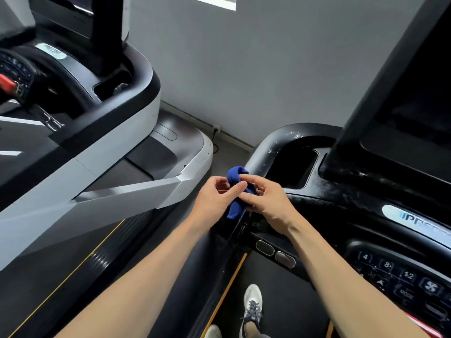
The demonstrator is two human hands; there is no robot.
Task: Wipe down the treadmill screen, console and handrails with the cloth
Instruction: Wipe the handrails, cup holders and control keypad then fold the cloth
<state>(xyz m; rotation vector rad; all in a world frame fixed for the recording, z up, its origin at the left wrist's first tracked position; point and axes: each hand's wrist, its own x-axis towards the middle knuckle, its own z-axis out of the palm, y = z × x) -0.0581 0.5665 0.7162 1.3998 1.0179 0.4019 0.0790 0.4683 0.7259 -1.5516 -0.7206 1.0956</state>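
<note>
A bunched blue cloth (236,203) is held between both hands just left of the treadmill's left handrail (271,142). My left hand (214,198) grips the cloth with thumb and fingers. My right hand (266,203) pinches it from the other side. The handrail bend shows white dusty specks. The black console (353,206) with its keypad (400,272) lies to the right, below the dark screen (419,89). An open cup pocket (295,167) sits just beyond my right hand.
A second treadmill (102,147) with a grey-white frame stands close on the left; its console carries a red safety clip (8,85). A grey wall (256,64) lies ahead. My white shoe (252,306) stands on the belt below.
</note>
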